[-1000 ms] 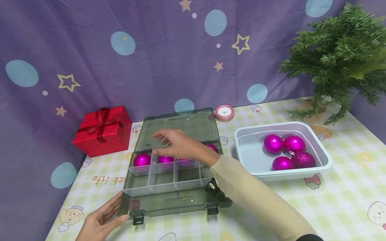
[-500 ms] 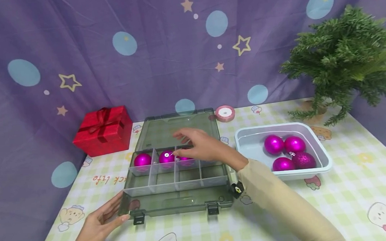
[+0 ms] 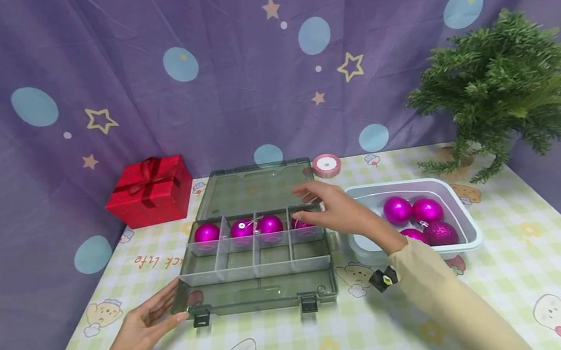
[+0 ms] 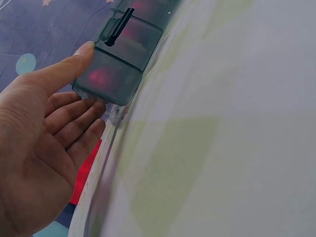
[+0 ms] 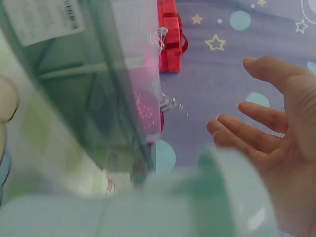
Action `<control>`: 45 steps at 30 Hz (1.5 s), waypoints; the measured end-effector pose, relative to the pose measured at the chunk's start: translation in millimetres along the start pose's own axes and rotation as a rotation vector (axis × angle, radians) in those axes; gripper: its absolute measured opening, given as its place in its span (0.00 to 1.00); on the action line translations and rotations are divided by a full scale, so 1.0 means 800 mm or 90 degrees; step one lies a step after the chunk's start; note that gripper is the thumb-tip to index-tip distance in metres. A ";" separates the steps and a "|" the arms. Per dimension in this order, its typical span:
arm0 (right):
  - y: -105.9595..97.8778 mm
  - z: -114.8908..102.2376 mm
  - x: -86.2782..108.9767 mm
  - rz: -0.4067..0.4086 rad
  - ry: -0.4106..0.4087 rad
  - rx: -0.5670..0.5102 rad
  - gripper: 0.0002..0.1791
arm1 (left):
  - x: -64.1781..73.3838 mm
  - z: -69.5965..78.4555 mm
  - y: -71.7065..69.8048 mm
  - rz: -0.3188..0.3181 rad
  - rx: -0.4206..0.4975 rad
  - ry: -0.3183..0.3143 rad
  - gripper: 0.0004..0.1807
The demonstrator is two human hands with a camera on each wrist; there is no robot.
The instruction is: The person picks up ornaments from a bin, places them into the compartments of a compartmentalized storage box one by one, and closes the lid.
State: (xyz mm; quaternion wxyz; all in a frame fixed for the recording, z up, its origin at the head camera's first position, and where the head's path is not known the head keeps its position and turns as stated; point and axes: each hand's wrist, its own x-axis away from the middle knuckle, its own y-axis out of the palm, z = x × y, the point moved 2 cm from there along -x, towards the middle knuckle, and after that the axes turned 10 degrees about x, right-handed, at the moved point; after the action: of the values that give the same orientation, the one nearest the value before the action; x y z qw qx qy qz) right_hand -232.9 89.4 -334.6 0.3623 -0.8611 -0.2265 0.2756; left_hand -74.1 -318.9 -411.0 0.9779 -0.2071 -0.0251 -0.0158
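A translucent grey compartment box (image 3: 258, 273) lies with its lid raised at the back. Along its back row sit several magenta Christmas baubles (image 3: 206, 233), one per compartment; the front-row compartments hold none. My left hand (image 3: 139, 323) holds the box's front left corner, thumb on the front face and fingertips at the side, as the left wrist view also shows. Over the back right compartment hovers my right hand (image 3: 340, 209), fingers loosely spread with nothing between them, partly covering the glittery bauble (image 5: 146, 111) there. The right wrist view shows this hand apart from the box.
A pale blue tub (image 3: 365, 245) to the right holds several more magenta baubles (image 3: 428, 210). Behind it stands a small artificial Christmas tree (image 3: 506, 86). A red gift box (image 3: 150, 190) sits at the back left, and a pink ribbon roll (image 3: 326, 165) beside the lid.
My right hand has moved rightward along the back row, from the second compartment to the last, uncovering the baubles there. My left hand has stayed at the box's corner.
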 end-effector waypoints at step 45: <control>-0.109 0.113 0.156 0.045 0.170 0.098 0.25 | 0.001 -0.001 -0.001 0.000 0.003 -0.010 0.42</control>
State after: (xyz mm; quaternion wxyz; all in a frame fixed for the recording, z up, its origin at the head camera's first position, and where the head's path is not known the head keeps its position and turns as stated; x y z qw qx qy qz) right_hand -214.4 263.4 -361.1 0.4442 -0.8672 -0.1242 0.1877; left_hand -73.7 -320.2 -411.3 0.9781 -0.2052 -0.0328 -0.0138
